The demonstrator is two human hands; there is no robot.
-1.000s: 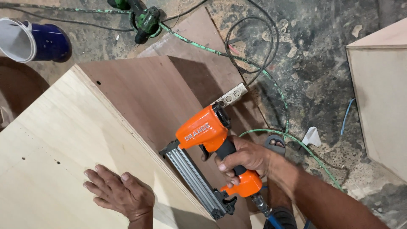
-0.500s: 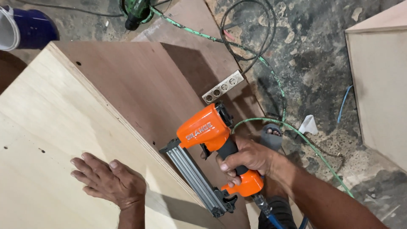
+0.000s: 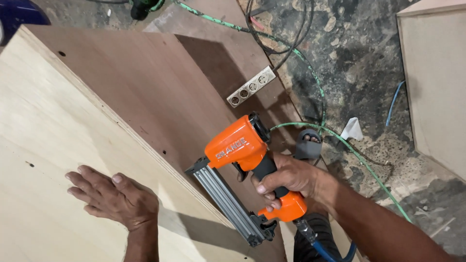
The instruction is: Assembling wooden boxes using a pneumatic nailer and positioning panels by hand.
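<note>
Plywood fills the lower left of the frame, a pale sheet (image 3: 43, 145) lying flat like a lid, and the person's left hand (image 3: 114, 201) rests palm down on it with fingers spread and released, holding nothing; it looks placed there to steady the board against a jolt. Just right of it, at bottom centre, the right hand (image 3: 286, 179) is clenched around the black grip of an orange pneumatic nailer (image 3: 242, 170), the forearm coming in from the lower right corner and the wrist bent inward. The tool's long grey magazine (image 3: 228, 206) runs down along the edge where the pale sheet meets a darker brown panel (image 3: 160, 92), which drops away below it; the nose seems set at that seam, though the contact point itself is hidden. A blue air hose (image 3: 330, 252) leaves the handle's base, as such a tool needs. Farther up, a white power strip (image 3: 251, 86) lies on another brown board, with black cables (image 3: 272, 29) and a green hose (image 3: 310, 77) trailing over the mottled floor (image 3: 359, 63). At the far right stands another pale wooden box (image 3: 437, 82).
</note>
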